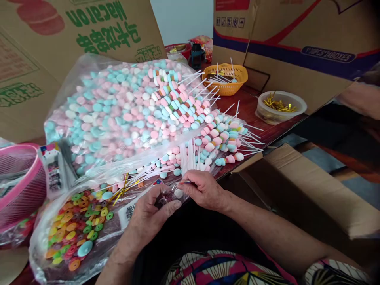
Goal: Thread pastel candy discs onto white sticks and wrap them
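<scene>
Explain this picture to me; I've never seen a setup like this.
There is no machine: these are a person's own bare hands, the left hand and right hand, seen by a camera worn on the head, looking forward and down. Both hold a small clear wrapper; its contents are hard to make out. On the dark red table lie a big bag of pastel sweets, sweets threaded on white sticks, colourful rings, a yellow basket and a tub of gold ties.
</scene>
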### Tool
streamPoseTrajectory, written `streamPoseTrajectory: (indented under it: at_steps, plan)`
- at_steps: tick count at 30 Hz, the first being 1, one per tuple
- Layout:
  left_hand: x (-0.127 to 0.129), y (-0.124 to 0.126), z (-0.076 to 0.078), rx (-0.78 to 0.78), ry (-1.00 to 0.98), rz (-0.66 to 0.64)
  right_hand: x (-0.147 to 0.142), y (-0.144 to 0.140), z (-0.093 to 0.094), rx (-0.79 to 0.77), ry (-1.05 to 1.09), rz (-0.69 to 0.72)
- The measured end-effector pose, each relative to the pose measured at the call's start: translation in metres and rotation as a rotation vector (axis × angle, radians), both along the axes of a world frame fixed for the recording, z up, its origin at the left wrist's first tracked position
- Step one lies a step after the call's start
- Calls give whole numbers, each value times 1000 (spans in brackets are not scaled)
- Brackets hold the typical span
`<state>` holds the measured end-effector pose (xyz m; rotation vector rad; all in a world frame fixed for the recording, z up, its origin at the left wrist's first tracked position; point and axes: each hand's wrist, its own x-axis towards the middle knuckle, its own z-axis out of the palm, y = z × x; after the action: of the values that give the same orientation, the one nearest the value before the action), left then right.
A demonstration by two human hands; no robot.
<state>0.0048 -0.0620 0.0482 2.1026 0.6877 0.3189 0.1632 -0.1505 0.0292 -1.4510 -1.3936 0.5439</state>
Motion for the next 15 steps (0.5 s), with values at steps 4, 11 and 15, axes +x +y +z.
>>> streamPoseTrajectory:
  at_steps: [4, 11, 15]
  plan:
    - [14, -15, -10, 128, 9, 6, 10, -11, -8, -138, 39, -82]
    - [4, -7, -9, 273, -22, -8, 135, -79, -17, -254, -630, -569]
    - [-6, 0, -11, 314, -106, -84, 173, -96, -33, -503, -1045, -389]
